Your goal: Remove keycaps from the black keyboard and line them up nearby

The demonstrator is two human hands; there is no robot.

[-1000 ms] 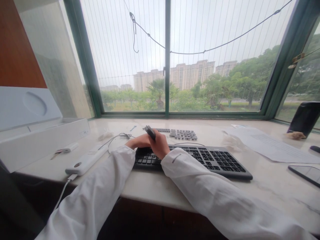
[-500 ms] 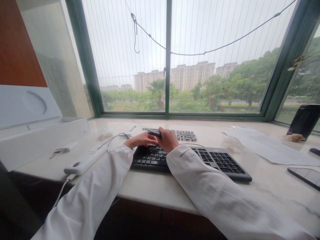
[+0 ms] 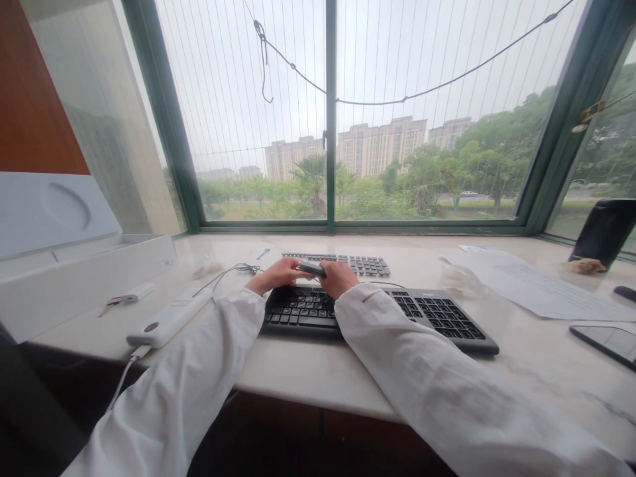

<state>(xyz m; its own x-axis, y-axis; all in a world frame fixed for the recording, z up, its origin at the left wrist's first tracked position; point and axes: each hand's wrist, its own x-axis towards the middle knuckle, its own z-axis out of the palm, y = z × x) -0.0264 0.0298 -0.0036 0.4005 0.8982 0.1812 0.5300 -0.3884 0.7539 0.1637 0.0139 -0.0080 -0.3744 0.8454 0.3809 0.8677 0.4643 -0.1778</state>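
Observation:
A small dark, elongated object [image 3: 312, 268], its exact kind unclear, is held just above the back edge of a black keyboard [image 3: 302, 322]. My right hand [image 3: 338, 279] is closed round its right end. The fingers of my left hand [image 3: 279, 274] pinch its left end. On the keyboard's right side, several key positions [image 3: 450, 317] show bare, without caps. Behind my hands, loose keycaps [image 3: 370, 266] lie in rows on the pale marble counter [image 3: 293, 368]. My right sleeve hides the middle of the keyboard.
To the left are a white power strip [image 3: 171, 321], a small white item with keys [image 3: 130, 295] and an open white box [image 3: 84, 271]. Printed paper [image 3: 531, 285], a phone lying flat [image 3: 609, 341] and a dark upright object [image 3: 606, 232] are at the right. A window stands behind.
My right hand has dropped slightly and turned, so the dark object now lies flatter between both hands. My left fingers have come up from near the keys to its left end.

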